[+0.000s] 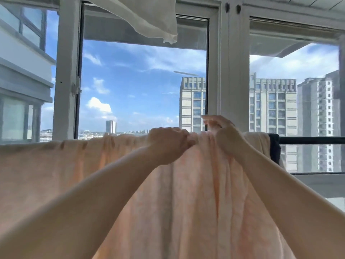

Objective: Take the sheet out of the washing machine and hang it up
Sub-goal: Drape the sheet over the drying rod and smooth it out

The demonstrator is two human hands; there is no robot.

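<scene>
At the balcony rail (pixel 315 140), my left hand (pixel 168 143) and right hand (pixel 224 135) pinch the soft, limp peach sheet (pixel 186 212) along its bunched top fold.

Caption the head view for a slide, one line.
Both hands, left and right, bunch a peach sheet over a dark rail.

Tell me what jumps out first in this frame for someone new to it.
The peach sheet fills the lower half, draped over a dark rail in front of the windows. At top centre the left hand and right hand grip its bunched upper edge side by side. Behind, blue sky and apartment towers; a white cloth hangs overhead.
</scene>
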